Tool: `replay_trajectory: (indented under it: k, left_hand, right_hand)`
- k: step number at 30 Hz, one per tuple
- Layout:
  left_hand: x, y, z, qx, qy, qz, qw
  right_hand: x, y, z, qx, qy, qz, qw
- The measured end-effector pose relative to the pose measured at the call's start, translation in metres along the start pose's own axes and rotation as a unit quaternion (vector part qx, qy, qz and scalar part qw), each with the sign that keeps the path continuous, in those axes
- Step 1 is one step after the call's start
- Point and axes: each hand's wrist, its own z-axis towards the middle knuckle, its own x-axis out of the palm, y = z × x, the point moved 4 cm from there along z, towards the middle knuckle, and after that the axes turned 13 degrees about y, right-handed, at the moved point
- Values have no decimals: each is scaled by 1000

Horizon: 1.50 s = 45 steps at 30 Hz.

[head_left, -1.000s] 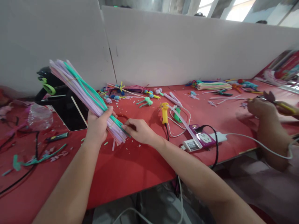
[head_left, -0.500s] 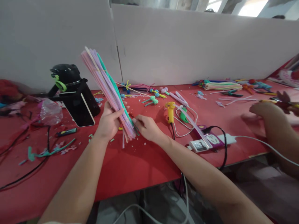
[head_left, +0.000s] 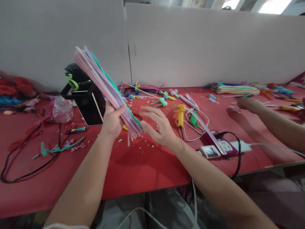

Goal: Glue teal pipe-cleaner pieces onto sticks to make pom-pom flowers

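Note:
My left hand (head_left: 113,120) is wrapped round a bundle of long fuzzy sticks (head_left: 105,84) in pink, lilac, white and green. The bundle leans up to the left above the red table (head_left: 143,171). Just right of its lower end is my right hand (head_left: 158,127), fingers spread and holding nothing, the thumb close to the green tips. Small clippings (head_left: 143,147) lie on the table below.
Behind my left hand stands a black container (head_left: 89,106). A yellow glue gun (head_left: 180,115) and a power strip (head_left: 225,147) are to the right. Another person's hand (head_left: 247,104) is at the far right. Loose sticks (head_left: 238,89) lie along the back.
My right hand has let go of the bundle's lower end and opened. The other person's hand has moved left and away from the tool there. The view has shifted slightly.

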Motion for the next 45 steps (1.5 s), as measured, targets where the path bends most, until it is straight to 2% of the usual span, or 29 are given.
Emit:
replay_trajectory:
  k: [3, 7, 9, 11, 14, 15, 17, 19, 21, 23, 25, 28, 30, 32, 34, 36, 38, 42, 45]
  left_hand:
    - [-1, 1, 0, -5, -1, 14, 1000]
    - [-3, -2, 2, 18, -12, 20, 1000]
    - [-3, -2, 3, 22, -8, 23, 999]
    - [-5, -2, 3, 22, -13, 31, 999]
    - [-9, 0, 4, 28, -37, 40, 998]
    - [-10, 0, 4, 30, -40, 39, 998]
    - [-11, 1, 5, 34, -39, 38, 998]
    - [-11, 0, 5, 43, -44, 38, 997]
    - [-11, -1, 5, 60, -59, 38, 996]
    - [-10, -2, 5, 74, -70, 36, 994]
    - [-10, -2, 5, 76, -72, 35, 994]
    - [-14, -2, 7, 75, -84, 46, 993]
    - [-18, -2, 8, 82, -94, 56, 991]
    - [-20, -3, 9, 84, -94, 59, 990]
    - [-21, -3, 9, 80, -94, 58, 991]
    - [-22, -3, 9, 78, -101, 59, 990]
    - [-25, -4, 9, 83, -105, 63, 989]
    - [-29, -13, 11, 107, -97, 70, 987]
    - [-25, -34, 11, 146, -88, 107, 980]
  right_hand:
    - [8, 3, 1, -20, 67, -17, 997]
    - [10, 2, 0, 5, 61, -40, 997]
    - [12, 4, 0, -13, 101, -37, 994]
    - [14, 3, -1, 13, 147, -42, 988]
    - [11, 2, -1, 63, 127, -54, 988]
    - [10, 4, -1, 51, 115, -49, 991]
    - [11, 7, 0, 13, 134, -25, 991]
    - [13, 6, 0, 28, 164, -16, 986]
    - [11, 5, 1, 62, 150, -21, 986]
    - [9, 8, 0, 44, 128, -23, 991]
    - [14, 13, -1, -2, 165, -15, 986]
    - [22, 12, -4, 27, 230, -32, 972]
    - [22, 12, -5, 36, 211, -45, 976]
    - [19, 15, -3, -4, 178, -46, 983]
    - [19, 17, -2, -27, 182, -40, 982]
    - [23, 15, -3, 7, 214, -43, 976]
    - [22, 10, -4, 58, 212, -37, 975]
    - [6, -1, -7, 133, 85, 33, 987]
    - [-6, -12, -9, 169, 23, 61, 983]
